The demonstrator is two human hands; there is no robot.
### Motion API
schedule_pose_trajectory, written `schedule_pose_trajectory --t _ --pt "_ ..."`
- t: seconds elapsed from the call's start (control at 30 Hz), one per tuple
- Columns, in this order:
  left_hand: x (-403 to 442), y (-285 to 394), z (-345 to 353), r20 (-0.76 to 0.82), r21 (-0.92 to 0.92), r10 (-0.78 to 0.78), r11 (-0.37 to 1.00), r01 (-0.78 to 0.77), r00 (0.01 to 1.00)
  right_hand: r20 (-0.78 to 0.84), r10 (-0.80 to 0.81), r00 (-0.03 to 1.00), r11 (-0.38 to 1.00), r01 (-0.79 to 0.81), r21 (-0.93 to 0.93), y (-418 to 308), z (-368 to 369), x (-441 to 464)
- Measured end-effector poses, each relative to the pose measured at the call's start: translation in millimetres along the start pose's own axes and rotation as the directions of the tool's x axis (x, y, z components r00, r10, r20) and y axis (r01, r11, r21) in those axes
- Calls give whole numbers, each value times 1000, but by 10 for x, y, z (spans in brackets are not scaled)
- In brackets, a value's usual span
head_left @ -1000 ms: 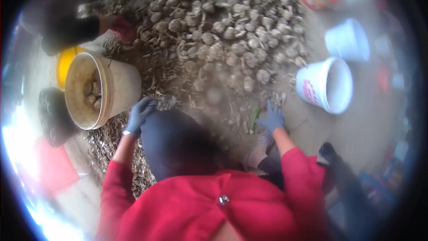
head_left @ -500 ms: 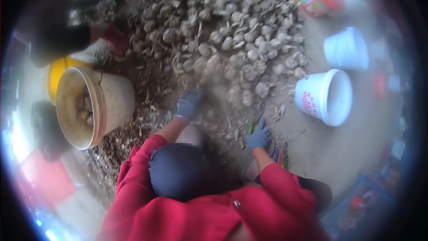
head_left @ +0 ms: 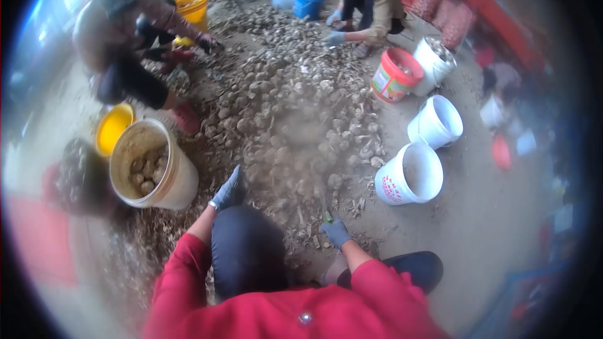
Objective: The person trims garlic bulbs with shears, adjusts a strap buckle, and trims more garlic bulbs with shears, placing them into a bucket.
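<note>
A broad pile of garlic bulbs with dry stalks and husks covers the ground in front of me, partly blurred by dust. My left hand, in a grey glove, is held beside my left knee with its fingers stretched out flat, holding nothing. My right hand, also gloved, is closed round a green-handled tool at the pile's near edge. A thin blade seems to point away from me, but its exact shape is blurred.
At left stand a whitish bucket with some bulbs inside and a yellow bucket. At right are two white buckets, a red bucket and a filled white bucket. Co-workers crouch around the pile.
My view has tilted up, showing more of the pile and the co-workers. My left hand has drawn back from the bulbs to beside my knee. My right hand still grips the green-handled tool.
</note>
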State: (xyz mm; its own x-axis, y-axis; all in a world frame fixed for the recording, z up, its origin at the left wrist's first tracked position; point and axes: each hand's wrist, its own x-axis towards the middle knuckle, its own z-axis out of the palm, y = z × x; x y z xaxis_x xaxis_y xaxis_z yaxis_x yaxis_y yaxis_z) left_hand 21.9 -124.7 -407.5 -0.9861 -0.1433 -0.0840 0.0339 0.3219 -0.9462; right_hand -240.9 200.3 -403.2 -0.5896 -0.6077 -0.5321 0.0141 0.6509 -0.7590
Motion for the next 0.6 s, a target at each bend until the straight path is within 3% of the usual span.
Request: schedule_pose_trajectory --t 0.03,0.07,0.1,0.13,0.17,0.27,0.3,0.33,0.37,0.43,0.5,0.53,0.57,0.6 --pt "-23 -14 17 -101 -816 -213 576 42 972 58 -115 992 984 106 142 -125 47 -16" --pt "5 -130 -54 95 -959 -407 -283 -27 909 160 -150 976 969 113 220 -302 87 -78" --pt "31 -347 -188 245 -822 -376 -569 -14 894 261 -183 948 949 102 298 -482 125 -149" --pt "58 -573 -325 394 -568 -334 -821 -59 856 403 -140 904 955 15 298 -696 146 -202" --pt "91 -803 -457 529 -290 -286 -946 -147 799 407 -163 899 934 7 358 -1015 228 -412" --pt "140 -1449 -723 249 -832 -579 -538 -135 776 409 -220 885 907 31 421 -1454 397 -588" --pt "168 -1452 -759 347 -591 -468 -782 -198 813 416 -204 886 931 44 362 -1516 448 -589" --pt "196 -1453 -793 438 -225 -343 -937 -268 831 409 -224 885 936 79 342 -1512 484 -550" --pt "224 -1454 -828 517 120 -213 -941 -317 829 407 -233 883 934 87 345 -1549 519 -505" --pt "322 -1365 -696 440 -276 -368 -923 -266 819 413 -256 874 945 136 297 -1608 561 -361" --pt "418 -1110 -527 250 -684 -561 -679 -267 789 434 -277 857 958 209 197 -1630 607 -199" --pt "435 -964 -496 383 -360 -387 -899 -251 839 426 -268 864 963 228 144 -1651 621 -136" --pt "453 -839 -481 440 18 -178 -978 -207 880 415 -263 871 964 249 90 -1705 626 -70" --pt "476 -884 -480 427 41 -125 -987 -157 895 401 -264 877 961 273 36 -1765 626 -20"
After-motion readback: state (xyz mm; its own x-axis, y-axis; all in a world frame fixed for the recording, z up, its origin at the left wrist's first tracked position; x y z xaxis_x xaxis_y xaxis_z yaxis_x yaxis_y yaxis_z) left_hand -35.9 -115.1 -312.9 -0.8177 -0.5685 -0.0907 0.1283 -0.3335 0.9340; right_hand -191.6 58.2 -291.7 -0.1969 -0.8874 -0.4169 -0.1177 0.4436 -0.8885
